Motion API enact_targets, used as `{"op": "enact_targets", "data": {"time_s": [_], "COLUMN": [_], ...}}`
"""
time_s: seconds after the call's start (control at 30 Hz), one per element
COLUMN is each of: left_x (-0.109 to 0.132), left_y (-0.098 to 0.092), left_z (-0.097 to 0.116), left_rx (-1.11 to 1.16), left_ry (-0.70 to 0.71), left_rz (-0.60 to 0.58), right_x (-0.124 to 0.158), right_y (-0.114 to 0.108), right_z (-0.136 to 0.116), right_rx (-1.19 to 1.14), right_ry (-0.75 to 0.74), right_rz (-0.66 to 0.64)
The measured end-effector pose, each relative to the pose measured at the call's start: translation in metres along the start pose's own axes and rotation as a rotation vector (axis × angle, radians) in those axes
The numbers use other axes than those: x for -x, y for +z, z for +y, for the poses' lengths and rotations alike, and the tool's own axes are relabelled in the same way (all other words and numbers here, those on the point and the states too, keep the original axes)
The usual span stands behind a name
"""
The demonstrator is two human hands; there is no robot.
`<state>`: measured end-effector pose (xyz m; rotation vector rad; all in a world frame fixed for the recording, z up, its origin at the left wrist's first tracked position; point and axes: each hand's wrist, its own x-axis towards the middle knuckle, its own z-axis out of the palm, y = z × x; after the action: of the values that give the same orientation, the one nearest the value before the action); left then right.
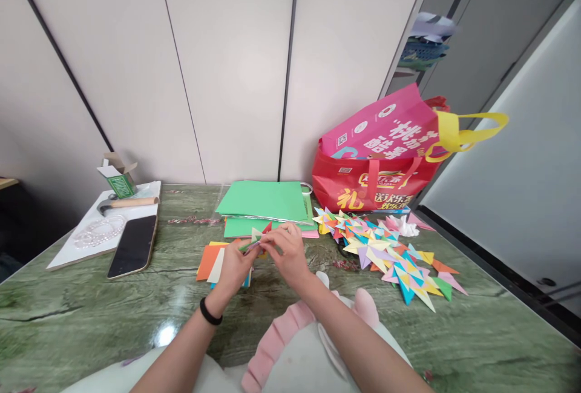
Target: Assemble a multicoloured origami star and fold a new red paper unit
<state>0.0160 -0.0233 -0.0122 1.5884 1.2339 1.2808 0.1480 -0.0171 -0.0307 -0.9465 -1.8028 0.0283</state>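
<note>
My left hand is closed, pinching a small folded paper piece with green, white and red points. My right hand pinches the same piece from the other side, fingertips close to the left ones. The fingers hide much of the piece. Beneath and beside my left hand lie loose coloured paper sheets in orange, yellow, white and blue. Just behind the hands rests a stack of green paper. To the right spreads a heap of folded paper stars in many colours.
A red gift bag with a pink bag stands at the back right. On the left are a phone, a hammer, beads and a small green box. A white-and-pink plush toy sits under my forearms.
</note>
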Motion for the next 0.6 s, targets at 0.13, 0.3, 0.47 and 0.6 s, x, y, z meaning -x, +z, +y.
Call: {"op": "enact_targets", "data": {"time_s": [0.13,0.3,0.47,0.6], "left_x": [0.0005,0.0003,-0.0006,-0.0011], "left_y": [0.0004,-0.0008,-0.0010,-0.0005], "left_z": [-0.0022,-0.0061,-0.0082,-0.0098], "left_rx": [-0.024,-0.091,-0.088,-0.076], "left_ry": [0.005,0.049,0.032,0.034], "left_rz": [0.007,0.020,0.015,0.016], "right_x": [0.0001,0.0005,0.0008,0.0003], "right_y": [0.0003,0.0002,-0.0013,-0.0033], "right_z": [0.0015,0.0023,0.0008,-0.0002], "right_rx": [0.004,0.027,0.024,0.056], "right_ry": [-0.003,-0.015,-0.099,-0.110], "right_rz": [0.000,0.046,0.083,0.049]}}
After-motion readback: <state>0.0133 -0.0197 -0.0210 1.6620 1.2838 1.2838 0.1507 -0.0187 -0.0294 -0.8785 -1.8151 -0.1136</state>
